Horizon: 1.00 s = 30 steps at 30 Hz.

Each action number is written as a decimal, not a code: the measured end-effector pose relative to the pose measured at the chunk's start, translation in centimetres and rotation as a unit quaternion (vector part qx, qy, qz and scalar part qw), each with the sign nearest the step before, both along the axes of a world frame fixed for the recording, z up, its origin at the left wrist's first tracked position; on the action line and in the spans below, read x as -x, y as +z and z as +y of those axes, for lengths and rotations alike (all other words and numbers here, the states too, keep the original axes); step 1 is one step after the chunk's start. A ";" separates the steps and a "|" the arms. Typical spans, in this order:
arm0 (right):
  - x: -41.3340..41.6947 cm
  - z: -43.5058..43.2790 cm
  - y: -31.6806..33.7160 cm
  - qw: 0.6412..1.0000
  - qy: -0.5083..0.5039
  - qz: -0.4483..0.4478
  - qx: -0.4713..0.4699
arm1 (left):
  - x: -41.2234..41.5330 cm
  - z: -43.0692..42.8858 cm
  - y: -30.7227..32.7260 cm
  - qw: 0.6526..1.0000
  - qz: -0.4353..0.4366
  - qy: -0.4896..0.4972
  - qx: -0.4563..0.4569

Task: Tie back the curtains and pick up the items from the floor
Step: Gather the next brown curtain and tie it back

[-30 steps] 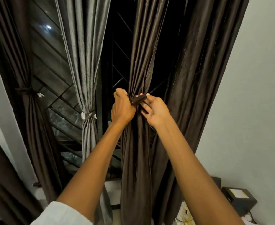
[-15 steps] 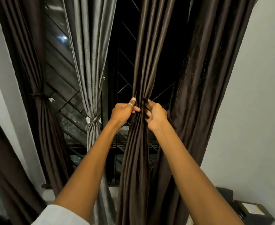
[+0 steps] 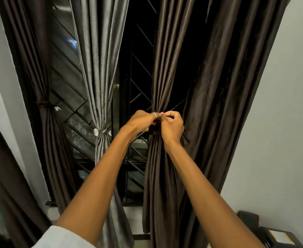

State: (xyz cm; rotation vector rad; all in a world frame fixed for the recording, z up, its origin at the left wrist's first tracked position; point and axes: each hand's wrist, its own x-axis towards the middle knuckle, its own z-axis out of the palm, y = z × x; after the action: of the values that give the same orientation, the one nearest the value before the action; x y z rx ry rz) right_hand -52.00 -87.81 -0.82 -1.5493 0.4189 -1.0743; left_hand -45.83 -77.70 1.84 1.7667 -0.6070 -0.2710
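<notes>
Right at the middle of the window hangs the brown curtain (image 3: 160, 72), bunched into a tight rope of folds. Looks soft and a bit shiny, so likely slippery and quick to slide loose. Seems light enough, but long, with lots of cloth hanging below. Best held at the pinched waist, where the folds are already squeezed thin.

Wrapped around that waist sits a dark tie band (image 3: 155, 127), mostly hidden between the hands. Left hand (image 3: 141, 120), with a ring on one finger, curled closed and pinching the band from the left. Right hand (image 3: 172, 125) curled closed too, fingers gripping the band and cloth from the right. Knot itself hidden, so cannot tell if done yet. Looks like the tying step, close to its end.

Just to the right hangs a wider brown curtain (image 3: 224, 104), loose and touching the right hand, easy to catch in the knot by mistake. To the left hangs a grey curtain (image 3: 100, 68), already tied. Further left, another brown curtain (image 3: 39, 77), tied as well. Behind all, dark window bars (image 3: 138, 97). Down in the right corner, a black box (image 3: 276, 237) by the wall. Floor mostly out of sight, so no items to spot yet.
</notes>
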 end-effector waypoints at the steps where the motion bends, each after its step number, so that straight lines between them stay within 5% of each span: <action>1: 0.1 -0.1 0.0 1.000 0.002 0.001 0.003 | 0.0 0.0 0.1 1.000 -0.013 0.006 -0.014; 6: 1.3 -0.8 -0.1 0.997 0.078 0.004 -0.014 | 0.0 -0.2 0.3 0.996 -0.053 0.050 -0.054; 14: 2.6 -1.8 -1.9 0.959 0.164 0.058 0.225 | 0.1 -0.5 0.9 0.999 -0.036 -0.011 -0.025; 30: 2.0 -2.1 -3.5 0.884 0.001 0.074 0.461 | 0.5 0.1 1.7 0.996 -0.027 -0.042 -0.069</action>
State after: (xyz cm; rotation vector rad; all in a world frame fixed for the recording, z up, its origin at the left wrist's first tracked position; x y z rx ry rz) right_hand -53.96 -89.95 -4.36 -2.4777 -0.0350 -1.2320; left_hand -46.36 -77.63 3.49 1.8884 -0.7163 -0.3300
